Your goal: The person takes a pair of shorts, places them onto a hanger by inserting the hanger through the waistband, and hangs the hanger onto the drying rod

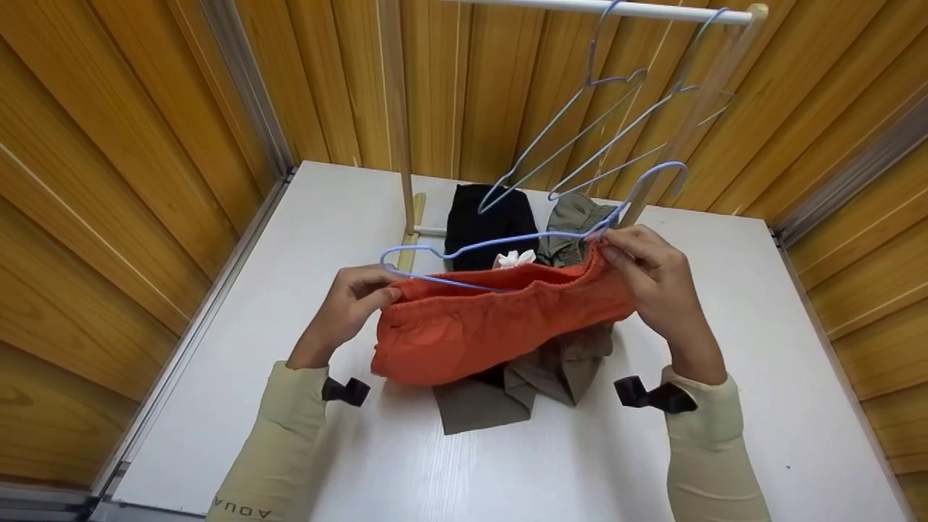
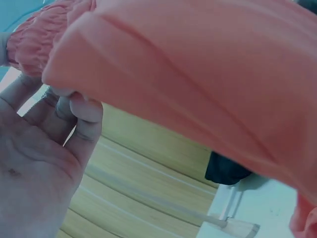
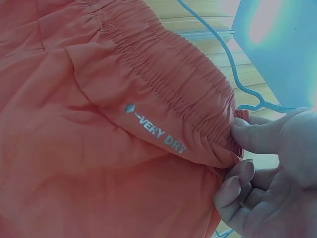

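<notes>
Orange shorts [image 1: 449, 341] with a gathered elastic waistband [image 3: 163, 74] are stretched between both hands above the table. My left hand [image 1: 351, 301] pinches the waistband's left end between thumb and fingers. At the other end, my right hand [image 1: 660, 283] pinches the waistband, right beside the neck of a blue wire hanger [image 1: 500, 241]. The hanger's left end and lower bar dip into the waist opening, while its hook sticks out up and to the right. Lettering reading "VERY DRY" [image 3: 158, 133] shows near the right hand in the right wrist view. A white drawstring [image 1: 515, 259] pokes up behind the waistband.
Beneath the shorts lies grey-brown clothing [image 1: 486, 406] on the white table [image 1: 362, 464]. Black folded clothing [image 1: 486, 217] and a grey-green garment [image 1: 573, 217] lie behind. Two wire hangers [image 1: 540, 141] hang from the rack's white rail [image 1: 667, 9]; wood-panelled walls surround the table.
</notes>
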`<state>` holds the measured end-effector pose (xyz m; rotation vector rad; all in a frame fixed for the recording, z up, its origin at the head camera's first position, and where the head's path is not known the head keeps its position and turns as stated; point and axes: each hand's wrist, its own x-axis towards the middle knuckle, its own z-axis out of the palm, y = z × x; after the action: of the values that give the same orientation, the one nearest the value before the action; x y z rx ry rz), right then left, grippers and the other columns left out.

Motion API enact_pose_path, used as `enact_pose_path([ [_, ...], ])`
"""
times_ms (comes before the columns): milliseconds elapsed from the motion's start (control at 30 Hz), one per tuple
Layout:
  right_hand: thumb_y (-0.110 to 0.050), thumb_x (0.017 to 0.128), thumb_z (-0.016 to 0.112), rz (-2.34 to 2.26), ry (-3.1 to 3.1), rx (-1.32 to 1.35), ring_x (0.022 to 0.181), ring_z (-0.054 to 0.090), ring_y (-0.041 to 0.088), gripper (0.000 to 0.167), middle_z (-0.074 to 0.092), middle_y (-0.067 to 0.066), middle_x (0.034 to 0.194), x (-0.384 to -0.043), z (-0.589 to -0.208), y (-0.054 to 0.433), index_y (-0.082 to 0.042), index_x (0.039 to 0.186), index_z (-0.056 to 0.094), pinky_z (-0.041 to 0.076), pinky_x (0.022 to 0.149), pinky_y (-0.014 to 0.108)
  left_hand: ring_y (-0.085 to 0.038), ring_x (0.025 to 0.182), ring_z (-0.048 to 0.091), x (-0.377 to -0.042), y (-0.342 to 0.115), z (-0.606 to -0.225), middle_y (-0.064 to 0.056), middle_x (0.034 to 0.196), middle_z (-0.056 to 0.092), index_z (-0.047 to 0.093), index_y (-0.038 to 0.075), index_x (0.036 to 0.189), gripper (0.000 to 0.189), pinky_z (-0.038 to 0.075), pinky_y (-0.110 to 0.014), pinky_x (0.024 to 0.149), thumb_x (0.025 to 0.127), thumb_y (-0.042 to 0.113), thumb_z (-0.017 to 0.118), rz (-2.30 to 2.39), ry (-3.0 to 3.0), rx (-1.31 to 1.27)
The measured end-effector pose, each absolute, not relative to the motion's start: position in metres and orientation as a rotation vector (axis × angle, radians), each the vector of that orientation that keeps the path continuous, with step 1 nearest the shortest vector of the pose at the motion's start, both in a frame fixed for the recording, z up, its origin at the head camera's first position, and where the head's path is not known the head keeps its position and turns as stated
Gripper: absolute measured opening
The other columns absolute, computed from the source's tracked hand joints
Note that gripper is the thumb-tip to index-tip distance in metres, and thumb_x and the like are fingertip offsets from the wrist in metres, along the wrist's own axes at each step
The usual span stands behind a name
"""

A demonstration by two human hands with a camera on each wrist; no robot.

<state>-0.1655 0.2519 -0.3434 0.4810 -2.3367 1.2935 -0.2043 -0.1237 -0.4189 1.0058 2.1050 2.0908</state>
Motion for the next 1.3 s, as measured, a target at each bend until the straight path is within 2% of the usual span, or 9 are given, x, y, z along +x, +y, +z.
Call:
enact_pose_path([
  [133, 0.007, 0.09, 0.058, 1.306, -2.336, 0.511, 0.094, 0.059, 0.005, 0.025, 0.065, -0.003, 0.102, -0.166, -0.343, 0.251, 0.003, 0.112, 0.07, 0.048, 0.081, 0.011, -0.011, 0.08, 0.062, -0.204, -0.13, -0.414, 0.004, 0.09, 0.068, 0.068, -0.011, 0.098, 0.018, 0.056, -0.022, 0.074, 0.092, -0.006, 0.053, 2.059, 2.168, 1.026],
  [433, 0.003, 0.09, 0.06, 1.233, -2.436, 0.476, 0.095, 0.057, 0.007, 0.025, 0.066, 0.005, 0.101, -0.164, -0.341, 0.249, 0.0, 0.112, 0.071, 0.046, 0.082, 0.01, -0.011, 0.069, 0.05, -0.205, -0.14, -0.404, 0.0, 0.074, 0.057, 0.068, -0.002, 0.081, 0.022, 0.046, -0.02, 0.061, 0.091, -0.01, 0.049, 2.017, 2.304, 1.08],
  [667, 0.002, 0.091, 0.06, 1.189, -2.48, 0.494, 0.093, 0.055, 0.007, 0.023, 0.066, 0.008, 0.101, -0.164, -0.34, 0.249, -0.001, 0.111, 0.072, 0.045, 0.08, 0.008, -0.012, 0.07, 0.055, -0.206, -0.145, -0.398, -0.001, 0.077, 0.064, 0.072, 0.002, 0.084, 0.025, 0.049, -0.022, 0.063, 0.09, -0.01, 0.05, 1.971, 2.413, 1.068],
  [967, 0.001, 0.09, 0.062, 1.123, -2.542, 0.562, 0.093, 0.055, 0.006, 0.024, 0.067, 0.007, 0.1, -0.162, -0.344, 0.247, -0.004, 0.11, 0.073, 0.045, 0.08, 0.007, -0.012, 0.071, 0.06, -0.206, -0.145, -0.395, -0.01, 0.078, 0.069, 0.075, 0.004, 0.086, 0.025, 0.054, -0.023, 0.066, 0.089, -0.009, 0.053, 1.966, 2.487, 1.062],
  [1300, -0.002, 0.09, 0.063, 1.116, -2.56, 0.622, 0.085, 0.056, 0.008, 0.023, 0.068, 0.004, 0.098, -0.162, -0.345, 0.243, -0.008, 0.11, 0.073, 0.045, 0.072, 0.009, -0.013, 0.071, 0.056, -0.202, -0.135, -0.392, -0.005, 0.08, 0.07, 0.074, 0.008, 0.083, 0.022, 0.05, -0.021, 0.066, 0.089, -0.004, 0.057, 1.79, 2.561, 1.097],
])
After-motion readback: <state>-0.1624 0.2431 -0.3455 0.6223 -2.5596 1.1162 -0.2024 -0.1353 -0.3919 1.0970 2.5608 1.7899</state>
